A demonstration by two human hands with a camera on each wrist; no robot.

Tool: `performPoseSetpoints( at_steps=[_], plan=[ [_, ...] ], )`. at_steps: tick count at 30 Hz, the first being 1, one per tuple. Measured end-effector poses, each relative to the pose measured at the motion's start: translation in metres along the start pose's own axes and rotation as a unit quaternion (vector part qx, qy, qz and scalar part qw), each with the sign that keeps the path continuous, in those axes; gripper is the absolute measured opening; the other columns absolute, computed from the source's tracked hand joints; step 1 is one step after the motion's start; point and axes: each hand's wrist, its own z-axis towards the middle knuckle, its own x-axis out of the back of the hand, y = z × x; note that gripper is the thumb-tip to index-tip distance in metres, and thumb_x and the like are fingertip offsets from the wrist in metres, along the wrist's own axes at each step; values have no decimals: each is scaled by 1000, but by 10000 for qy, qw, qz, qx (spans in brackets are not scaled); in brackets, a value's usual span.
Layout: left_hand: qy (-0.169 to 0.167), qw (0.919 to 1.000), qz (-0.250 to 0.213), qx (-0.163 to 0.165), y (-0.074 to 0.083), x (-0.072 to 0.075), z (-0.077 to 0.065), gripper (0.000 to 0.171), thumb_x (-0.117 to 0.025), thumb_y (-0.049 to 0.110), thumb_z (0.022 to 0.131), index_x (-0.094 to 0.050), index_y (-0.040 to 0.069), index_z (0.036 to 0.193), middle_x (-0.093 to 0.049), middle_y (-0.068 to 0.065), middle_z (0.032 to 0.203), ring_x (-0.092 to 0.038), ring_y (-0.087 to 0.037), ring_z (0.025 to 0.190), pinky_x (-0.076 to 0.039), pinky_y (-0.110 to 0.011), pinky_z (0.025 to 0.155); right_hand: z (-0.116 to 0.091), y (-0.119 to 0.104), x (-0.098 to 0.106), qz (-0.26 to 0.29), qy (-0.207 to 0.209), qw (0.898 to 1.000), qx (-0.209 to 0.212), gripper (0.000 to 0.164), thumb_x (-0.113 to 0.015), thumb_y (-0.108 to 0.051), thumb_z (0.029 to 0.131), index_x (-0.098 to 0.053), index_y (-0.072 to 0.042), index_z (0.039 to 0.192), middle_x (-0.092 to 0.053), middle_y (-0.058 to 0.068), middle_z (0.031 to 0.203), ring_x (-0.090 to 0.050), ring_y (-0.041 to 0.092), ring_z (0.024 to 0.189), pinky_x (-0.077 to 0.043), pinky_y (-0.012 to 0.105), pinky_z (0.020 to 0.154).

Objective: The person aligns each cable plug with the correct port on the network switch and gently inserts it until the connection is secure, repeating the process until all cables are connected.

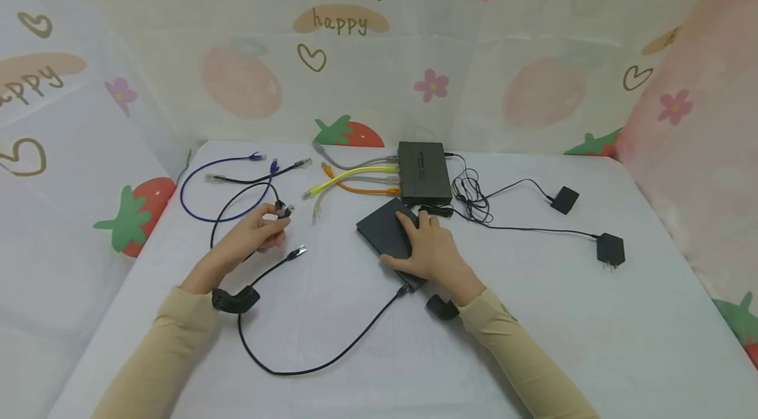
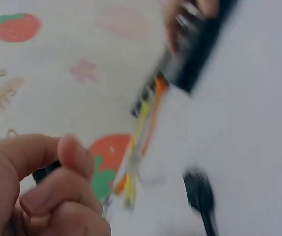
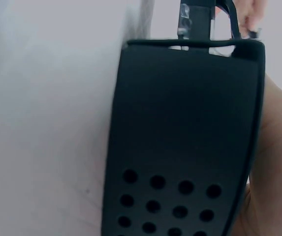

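In the head view my left hand [image 1: 260, 228] pinches the black network cable plug [image 1: 283, 210], thumb and fingers curled round it. My right hand [image 1: 429, 251] holds the dark network switch [image 1: 381, 231], thumb over its left edge and fingers across its top. A black network cable [image 1: 320, 368] runs from the switch's left side near its front corner and loops leftward, another plug [image 1: 296, 252] lying just right of my left wrist. The right wrist view shows the switch's end face [image 3: 190, 118] with vent holes, close up. My left hand [image 2: 57, 191] also shows in its wrist view.
Behind stands a second switch [image 1: 424, 172] with grey, yellow and orange cables in its left side. Left of these lie a blue cable [image 1: 201, 212] and a short black one [image 1: 237, 180]. Thin power cords [image 1: 470, 195] lead right to two black adapters [image 1: 610, 249].
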Motion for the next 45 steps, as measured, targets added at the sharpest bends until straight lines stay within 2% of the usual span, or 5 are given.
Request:
performPoseSetpoints(
  at_steps=[5,20,31,38,45],
  plan=[
    [-599,9795,-1915,-176,11,-4,-17,57,-31,40,101,-29,-5,135,-39,4,65,-25,-7,52,-20,-26,52,-1,0,0,28,-35,10000,0,96,-41,-81,72,-26,-23,147,-37,24,134,-48,35,106,-50,39,64],
    [-1645,8420,-5137,40,33,-27,-43,32,-29,25,102,-35,9,129,-44,1,76,-42,-10,74,-39,-21,65,-1,0,-1,38,-21,10000,20,95,-42,-81,72,-27,-23,146,-38,23,132,-49,34,104,-50,40,62],
    [-455,9447,-2996,-1254,34,-36,-51,24,-33,22,101,-37,10,121,-41,2,81,-42,-8,72,-45,-21,67,0,0,-1,20,-23,10000,66,96,-42,-81,72,-26,-22,147,-37,24,133,-48,34,104,-50,39,62],
    [1266,9416,-2471,-1903,22,-37,-51,21,-37,19,100,-39,13,120,-45,1,81,-46,-9,72,-48,-22,71,1,-1,-1,35,-65,10000,49,97,-41,-81,72,-25,-22,147,-36,24,134,-47,35,107,-50,40,64],
    [1081,9731,-1451,-1428,12,-55,-48,19,-42,19,99,-40,10,115,-45,-1,82,-40,-7,62,-40,-22,53,1,-1,2,26,-58,10000,41,96,-42,-80,73,-26,-21,147,-37,24,133,-48,35,106,-51,40,65]
  ],
)
